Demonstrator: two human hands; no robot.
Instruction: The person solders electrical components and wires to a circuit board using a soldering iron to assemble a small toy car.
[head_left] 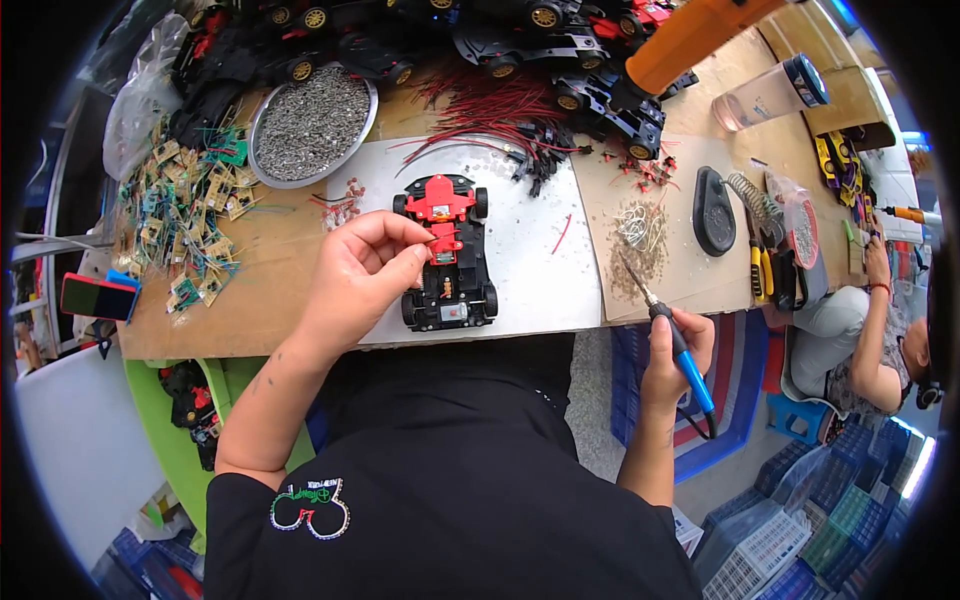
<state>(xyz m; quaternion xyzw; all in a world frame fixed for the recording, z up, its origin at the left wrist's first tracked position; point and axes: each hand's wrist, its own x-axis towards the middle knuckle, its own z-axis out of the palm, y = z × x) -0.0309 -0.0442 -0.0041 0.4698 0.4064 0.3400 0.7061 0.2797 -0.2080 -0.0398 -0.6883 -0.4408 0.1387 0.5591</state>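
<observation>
The black plastic toy-car chassis with red plates (472,268) lies on the white sheet (535,285), wheels at its corners and long axis running near to far, almost square to the counter's (285,335) near edge. The person's left hand (362,268) is the nearer one, reaching in from the left; its grip is over the chassis's middle, thumb and forefinger drawn together, though whether something thin sits between them cannot be told. The right hand (673,362) is well to the right, on the near side of the counter's edge, its grip closed around a blue-handled soldering iron (696,382). The iron's tip points far and slightly left, beside a loose tangle of silvery wire (640,228), so the chassis lies to the left of that tip, across the white sheet. Between them the sheet is mostly open, with one short red wire (562,233) lying on it. The near edge runs close to the chassis's near end; the heap of red-and-black wires (480,115) bounds the far side.
</observation>
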